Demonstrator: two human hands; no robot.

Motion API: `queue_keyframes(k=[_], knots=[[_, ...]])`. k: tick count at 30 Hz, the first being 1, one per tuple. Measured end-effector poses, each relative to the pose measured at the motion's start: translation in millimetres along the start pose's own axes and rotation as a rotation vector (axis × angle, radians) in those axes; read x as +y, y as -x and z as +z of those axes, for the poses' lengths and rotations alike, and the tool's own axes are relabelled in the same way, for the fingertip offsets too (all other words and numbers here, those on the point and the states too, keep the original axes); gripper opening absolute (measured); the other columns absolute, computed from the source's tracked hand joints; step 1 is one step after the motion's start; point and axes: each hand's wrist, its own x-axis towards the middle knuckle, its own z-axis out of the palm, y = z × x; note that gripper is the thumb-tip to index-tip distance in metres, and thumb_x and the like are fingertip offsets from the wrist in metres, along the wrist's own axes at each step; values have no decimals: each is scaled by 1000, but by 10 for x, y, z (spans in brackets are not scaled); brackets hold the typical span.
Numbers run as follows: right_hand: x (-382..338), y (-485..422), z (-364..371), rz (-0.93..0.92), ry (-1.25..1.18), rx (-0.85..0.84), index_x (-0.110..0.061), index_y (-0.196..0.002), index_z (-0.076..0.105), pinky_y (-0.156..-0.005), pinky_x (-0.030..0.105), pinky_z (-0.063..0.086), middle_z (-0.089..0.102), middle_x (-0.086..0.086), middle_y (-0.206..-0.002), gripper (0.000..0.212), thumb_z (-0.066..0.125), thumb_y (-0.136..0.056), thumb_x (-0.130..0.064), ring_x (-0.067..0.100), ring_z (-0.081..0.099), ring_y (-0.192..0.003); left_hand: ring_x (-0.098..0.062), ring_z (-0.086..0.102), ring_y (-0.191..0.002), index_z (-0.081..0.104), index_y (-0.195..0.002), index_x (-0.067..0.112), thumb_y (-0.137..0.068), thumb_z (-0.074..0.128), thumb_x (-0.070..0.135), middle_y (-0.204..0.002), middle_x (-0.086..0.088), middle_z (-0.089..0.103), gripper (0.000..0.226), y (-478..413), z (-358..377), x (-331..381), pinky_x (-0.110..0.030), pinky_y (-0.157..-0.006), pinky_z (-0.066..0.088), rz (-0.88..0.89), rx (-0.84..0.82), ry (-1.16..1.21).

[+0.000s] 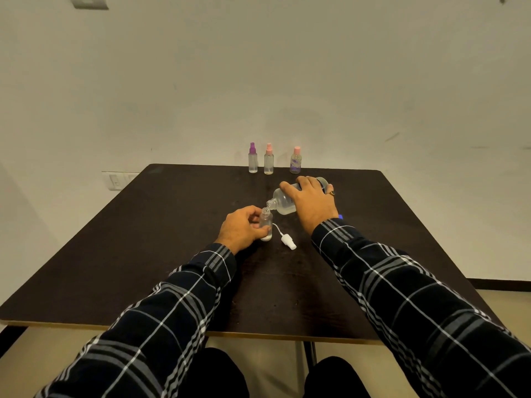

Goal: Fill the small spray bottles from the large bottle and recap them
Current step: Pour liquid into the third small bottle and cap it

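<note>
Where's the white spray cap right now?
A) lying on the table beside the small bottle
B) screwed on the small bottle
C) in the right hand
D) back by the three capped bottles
A: the spray cap lies on the table just right of the open small bottle, which the left hand holds while the right hand tips the large bottle over it.

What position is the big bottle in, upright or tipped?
Tipped. The right hand holds the large bottle nearly on its side, neck angled down over the uncapped small bottle gripped by the left hand.
</note>
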Motion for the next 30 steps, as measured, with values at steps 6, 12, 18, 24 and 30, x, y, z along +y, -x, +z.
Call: queue_keyframes(k=[6, 12, 18, 24, 30], knots=[[-4, 4, 4, -2, 5, 12, -37, -148, 26, -111, 67, 25, 31, 10, -150, 82, 75, -85, -20, 31, 23, -144, -4, 69, -94, 69, -111, 31, -81, 84, 28, -97, 13, 74, 34, 11, -2, 10, -34, -95, 55, -9, -5, 2], [-6, 3, -1, 1, 12, 10, -38, -148, 26, -112, 67, 24, 30, 10, -151, 82, 75, -85, -20, 31, 22, -144, -3, 69, -92, 69, -107, 35, -79, 85, 29, -94, 14, 74, 33, -5, 6, -10, -35, -95, 56, 2, 0, -12], [-13, -3, 9, 3, 0, 6, -37, -147, 27, -112, 68, 23, 31, 10, -150, 80, 75, -85, -20, 31, 22, -144, -4, 69, -93, 70, -109, 34, -79, 84, 29, -95, 14, 74, 34, -5, 7, -15, -31, -90, 54, 6, 10, -25], [-7, -10, 32, 0, 5, 22, -37, -146, 27, -111, 68, 24, 33, 10, -148, 80, 75, -84, -21, 31, 24, -143, 2, 66, -91, 69, -110, 33, -80, 84, 28, -95, 15, 73, 34, 4, 4, -9, -25, -86, 50, 8, 6, -24], [-4, -9, 44, -2, 10, 26, -37, -146, 27, -110, 68, 27, 33, 10, -147, 80, 75, -84, -21, 31, 24, -142, 2, 65, -91, 69, -109, 34, -80, 84, 28, -93, 16, 72, 33, 9, 0, -1, -24, -87, 49, 7, 1, -12]])
